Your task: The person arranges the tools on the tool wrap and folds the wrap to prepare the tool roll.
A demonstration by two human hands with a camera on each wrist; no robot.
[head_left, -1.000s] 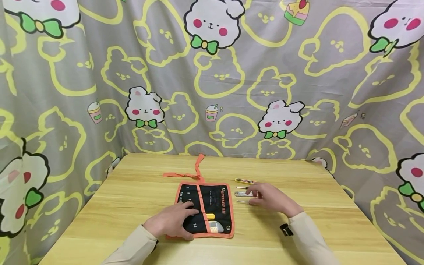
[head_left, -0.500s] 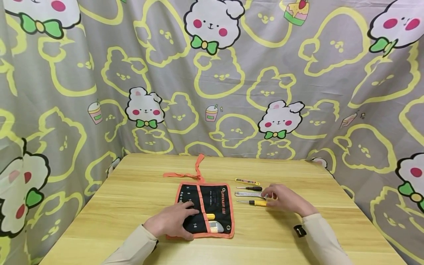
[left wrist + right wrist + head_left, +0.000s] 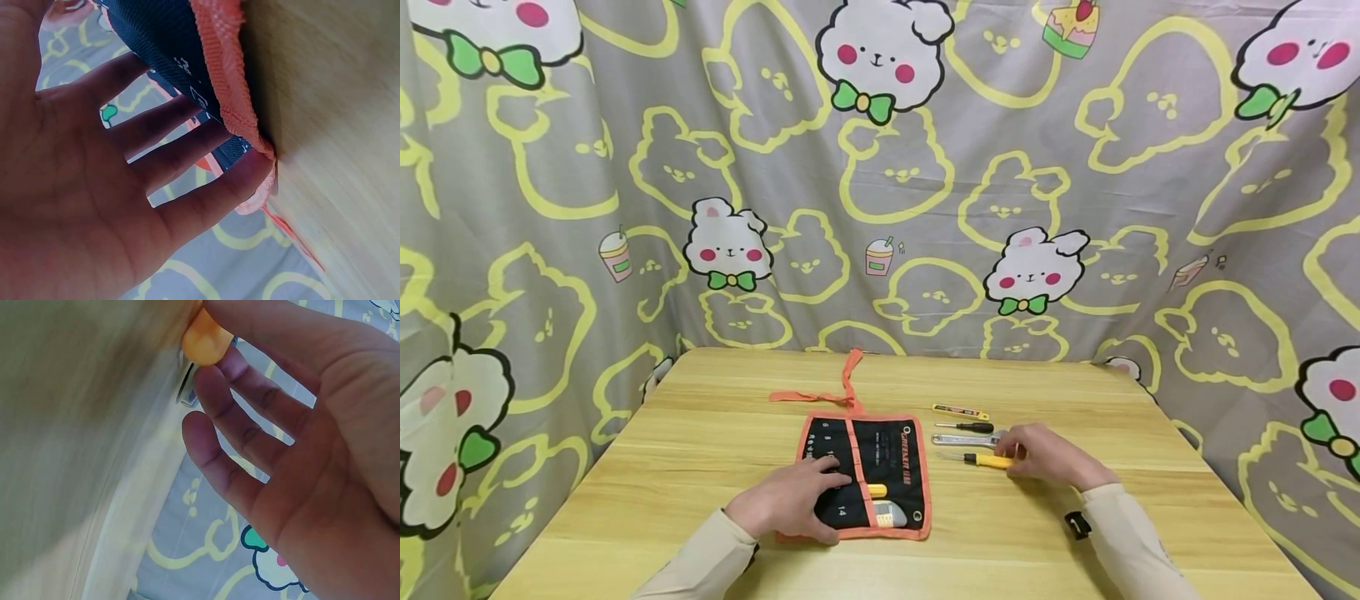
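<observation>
A black tool pouch [image 3: 886, 457] with orange edging lies unrolled on the table. My left hand [image 3: 793, 498] rests on its left side, fingers fairly straight and spread, as the left wrist view also shows. From its pockets stick out a yellow piece [image 3: 877, 491] and a grey rounded tool end [image 3: 891, 514]. To the right, my right hand [image 3: 1054, 457] pinches the handle end of a yellow screwdriver [image 3: 988, 460] between thumb and fingers. The handle's rounded end [image 3: 206, 340] shows in the right wrist view. Just beyond it lies a silver adjustable wrench [image 3: 964, 439], partly hidden by the fingers.
Behind the wrench lie a small black-handled screwdriver [image 3: 972, 427] and a flat yellow case [image 3: 960, 412]. Orange ties [image 3: 850, 383] stretch from the pouch toward the back of the wooden table [image 3: 715, 417]. A patterned curtain [image 3: 917, 292] hangs behind and at both sides.
My right hand has drawn back to the right from over the tools, baring them, then taken the yellow screwdriver's handle. The screwdriver has shifted slightly. My left hand stays put.
</observation>
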